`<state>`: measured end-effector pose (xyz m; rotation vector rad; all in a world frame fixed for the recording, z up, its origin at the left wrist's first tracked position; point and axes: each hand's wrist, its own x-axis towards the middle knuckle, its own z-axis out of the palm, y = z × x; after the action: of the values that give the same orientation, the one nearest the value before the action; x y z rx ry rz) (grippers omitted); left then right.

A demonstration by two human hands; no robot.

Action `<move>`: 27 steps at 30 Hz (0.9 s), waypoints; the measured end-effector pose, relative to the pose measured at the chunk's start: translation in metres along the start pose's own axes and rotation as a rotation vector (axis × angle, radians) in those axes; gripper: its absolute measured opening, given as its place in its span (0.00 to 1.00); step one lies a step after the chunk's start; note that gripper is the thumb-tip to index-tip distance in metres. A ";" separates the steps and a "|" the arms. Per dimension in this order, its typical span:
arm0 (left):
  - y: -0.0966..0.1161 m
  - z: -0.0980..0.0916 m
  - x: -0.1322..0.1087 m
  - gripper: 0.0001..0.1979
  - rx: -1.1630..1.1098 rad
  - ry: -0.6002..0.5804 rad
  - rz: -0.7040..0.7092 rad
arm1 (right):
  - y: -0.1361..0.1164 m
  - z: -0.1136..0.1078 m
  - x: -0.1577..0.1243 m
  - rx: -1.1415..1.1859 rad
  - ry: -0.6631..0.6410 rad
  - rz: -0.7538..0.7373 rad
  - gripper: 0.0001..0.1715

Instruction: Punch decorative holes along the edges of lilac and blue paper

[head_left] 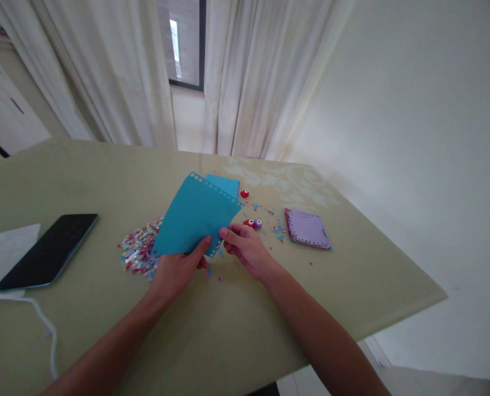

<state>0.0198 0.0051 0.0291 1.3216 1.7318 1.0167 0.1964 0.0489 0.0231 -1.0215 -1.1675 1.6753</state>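
My left hand point(182, 269) grips a blue sheet of paper point(197, 214) by its lower edge, thumb on top and fingers beneath. Small shaped holes run along the sheet's upper and right edges, and it is held tilted above the table. My right hand point(245, 247) is closed at the sheet's lower right edge, its fingertips against the row of holes. A small dark bluish bit shows at those fingertips, mostly hidden. Just beyond the right hand lie a red craft punch point(249, 223) and a purple craft punch point(258, 224), each with an eye.
Punched confetti point(139, 247) is heaped left of the sheet. Behind it are more blue paper point(226, 184) and another red punch point(245, 193). A stack of purple-topped punched sheets point(308, 228) lies right. A black tablet point(49, 253), white paper point(5, 247) and white cable point(49, 324) occupy the left.
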 end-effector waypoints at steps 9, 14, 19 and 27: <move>-0.012 0.004 0.003 0.26 -0.018 -0.006 0.025 | 0.000 0.003 -0.001 0.041 0.035 0.020 0.32; -0.011 0.004 0.003 0.25 0.004 0.001 0.030 | 0.002 0.004 -0.001 0.036 0.057 -0.006 0.30; -0.001 -0.002 0.002 0.25 -0.009 0.009 -0.010 | 0.000 0.000 0.000 -0.013 0.008 -0.026 0.27; -0.002 -0.009 0.005 0.27 -0.045 0.085 -0.058 | 0.004 -0.020 0.004 -1.036 0.123 -0.479 0.21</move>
<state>0.0101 0.0083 0.0308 1.2090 1.7895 1.0858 0.2131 0.0577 0.0139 -1.2538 -2.0559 0.5624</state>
